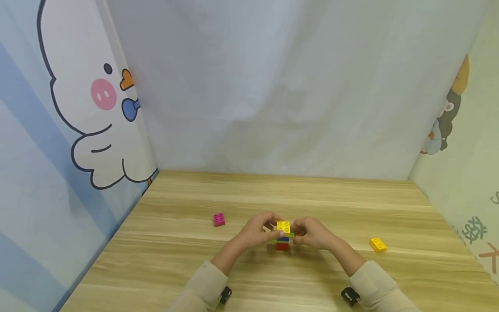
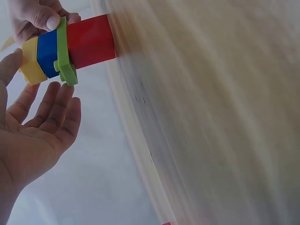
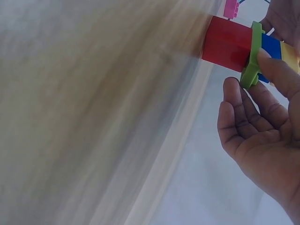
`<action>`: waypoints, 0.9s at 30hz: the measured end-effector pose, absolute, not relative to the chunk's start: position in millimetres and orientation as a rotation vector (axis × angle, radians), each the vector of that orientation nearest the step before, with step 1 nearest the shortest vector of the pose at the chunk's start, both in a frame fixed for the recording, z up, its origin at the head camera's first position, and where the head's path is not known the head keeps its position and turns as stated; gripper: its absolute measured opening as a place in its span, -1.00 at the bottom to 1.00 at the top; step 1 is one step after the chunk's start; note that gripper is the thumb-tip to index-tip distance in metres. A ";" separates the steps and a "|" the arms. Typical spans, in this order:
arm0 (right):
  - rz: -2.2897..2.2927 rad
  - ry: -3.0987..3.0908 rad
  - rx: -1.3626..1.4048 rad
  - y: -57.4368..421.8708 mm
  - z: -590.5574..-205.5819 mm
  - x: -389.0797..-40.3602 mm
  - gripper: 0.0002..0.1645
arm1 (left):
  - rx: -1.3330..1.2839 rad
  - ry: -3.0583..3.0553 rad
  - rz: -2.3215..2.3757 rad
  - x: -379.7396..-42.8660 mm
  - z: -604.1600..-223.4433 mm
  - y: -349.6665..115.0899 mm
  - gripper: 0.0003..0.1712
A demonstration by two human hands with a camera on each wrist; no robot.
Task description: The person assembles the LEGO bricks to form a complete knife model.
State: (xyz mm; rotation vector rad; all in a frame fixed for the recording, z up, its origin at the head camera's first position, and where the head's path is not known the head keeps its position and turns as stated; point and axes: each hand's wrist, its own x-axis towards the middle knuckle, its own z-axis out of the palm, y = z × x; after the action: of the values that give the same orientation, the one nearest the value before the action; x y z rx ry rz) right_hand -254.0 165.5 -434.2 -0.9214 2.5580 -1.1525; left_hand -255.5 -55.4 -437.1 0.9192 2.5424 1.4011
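Observation:
A small tower of toy building bricks stands on the table between the hands. Its bottom is a red brick (image 1: 282, 246), with a flat green piece (image 3: 253, 56) wider than the others above it. Over that come a blue brick (image 2: 47, 52) and, on top, a yellow brick (image 1: 283, 225). My left hand (image 1: 256, 232) pinches the yellow brick between thumb and fingertips. From the other side my right hand (image 1: 315, 234) grips the green piece, its thumb on the near face and fingertips at the protruding edge.
A magenta brick (image 1: 219, 219) lies on the wooden table (image 1: 187, 260) to the left of the tower. Toward the right side rests a yellow-orange brick (image 1: 377, 245). A pale cloth (image 1: 273, 108) hangs behind the table's far edge, with printed cloth walls on both sides.

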 end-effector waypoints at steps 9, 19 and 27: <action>-1.148 2.569 -0.913 165.6 -437.1 -255.3 -0.75 | 0.913 2.565 1.415 -254.8 -440.2 -63.7 -0.61; -1.131 2.573 -0.895 165.4 -435.5 -254.4 -0.73 | 0.897 2.559 1.407 -255.0 -443.2 -73.8 -0.53; -1.134 2.573 -0.884 165.2 -436.5 -254.6 -0.74 | 0.901 2.563 1.396 -251.2 -443.2 -82.3 -0.55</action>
State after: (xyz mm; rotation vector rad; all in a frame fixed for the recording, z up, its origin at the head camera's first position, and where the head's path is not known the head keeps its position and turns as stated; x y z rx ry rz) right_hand -254.6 165.2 -436.5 -0.8836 2.5731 -1.1336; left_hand -251.2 -82.3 -443.2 0.9010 2.5631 1.3960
